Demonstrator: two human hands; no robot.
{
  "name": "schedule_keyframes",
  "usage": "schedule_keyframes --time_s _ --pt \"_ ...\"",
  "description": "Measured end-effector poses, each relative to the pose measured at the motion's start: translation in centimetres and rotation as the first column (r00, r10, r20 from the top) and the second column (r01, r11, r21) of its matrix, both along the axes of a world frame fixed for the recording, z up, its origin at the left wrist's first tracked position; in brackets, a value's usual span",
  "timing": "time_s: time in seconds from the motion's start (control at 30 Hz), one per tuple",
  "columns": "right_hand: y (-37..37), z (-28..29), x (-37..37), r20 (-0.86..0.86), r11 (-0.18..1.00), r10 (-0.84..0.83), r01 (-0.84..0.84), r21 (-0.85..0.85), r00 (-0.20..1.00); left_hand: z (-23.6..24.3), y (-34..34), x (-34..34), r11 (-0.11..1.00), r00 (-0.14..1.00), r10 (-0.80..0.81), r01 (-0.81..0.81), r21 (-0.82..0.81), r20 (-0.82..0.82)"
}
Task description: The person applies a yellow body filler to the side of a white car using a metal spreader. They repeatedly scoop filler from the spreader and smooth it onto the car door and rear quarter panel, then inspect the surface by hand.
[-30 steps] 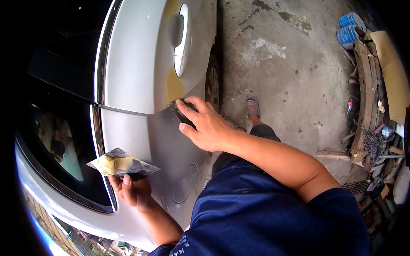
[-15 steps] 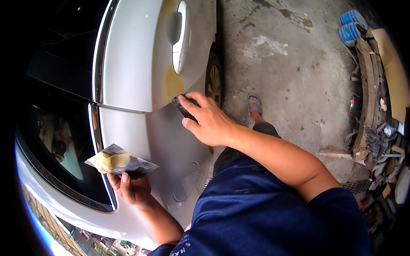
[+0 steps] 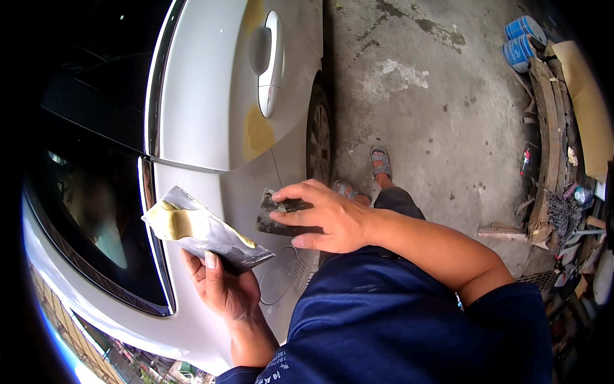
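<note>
My left hand grips a flat grey mixing board by its lower edge, in front of the car's rear side. A mound of yellow body filler lies on the board, with a smaller streak near its right edge. In my right hand is a dark, thin spreader, pinched between fingers and thumb, just right of the board and off the car panel. Beyond it, a yellow filler patch covers the silver door below the door handle. More yellow shows above the handle.
The car's rear wheel is ahead, beside my sandalled feet on the concrete floor. Two blue cans, weathered timber and mixed scrap line the right side. A dark side window is at left.
My right hand has pulled the spreader off the door's filler patch, back toward me. My left hand has raised the board slightly and brought it rightward, closer to the spreader.
</note>
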State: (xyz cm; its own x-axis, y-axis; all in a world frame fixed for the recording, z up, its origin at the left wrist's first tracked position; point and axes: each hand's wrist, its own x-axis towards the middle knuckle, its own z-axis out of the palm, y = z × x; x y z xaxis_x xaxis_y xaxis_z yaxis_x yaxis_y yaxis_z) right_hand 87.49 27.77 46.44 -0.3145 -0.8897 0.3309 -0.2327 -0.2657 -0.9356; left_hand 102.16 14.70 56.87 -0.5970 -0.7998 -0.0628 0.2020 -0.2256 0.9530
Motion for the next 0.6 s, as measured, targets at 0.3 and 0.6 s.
schedule_keyframes --time_s 0.3,0.6 --pt "-4.8 -1.2 -4.0 0.344 0.812 -0.264 0.015 0.583 0.901 -0.4 -0.6 2.0 1.0 0.998 0.031 -0.031 -0.002 -0.052" --pt "-7.1 1.9 -6.5 0.572 0.816 -0.314 -0.093 0.571 0.758 -1.0 -0.8 3.2 0.997 0.996 0.077 -0.077 -0.005 -0.052"
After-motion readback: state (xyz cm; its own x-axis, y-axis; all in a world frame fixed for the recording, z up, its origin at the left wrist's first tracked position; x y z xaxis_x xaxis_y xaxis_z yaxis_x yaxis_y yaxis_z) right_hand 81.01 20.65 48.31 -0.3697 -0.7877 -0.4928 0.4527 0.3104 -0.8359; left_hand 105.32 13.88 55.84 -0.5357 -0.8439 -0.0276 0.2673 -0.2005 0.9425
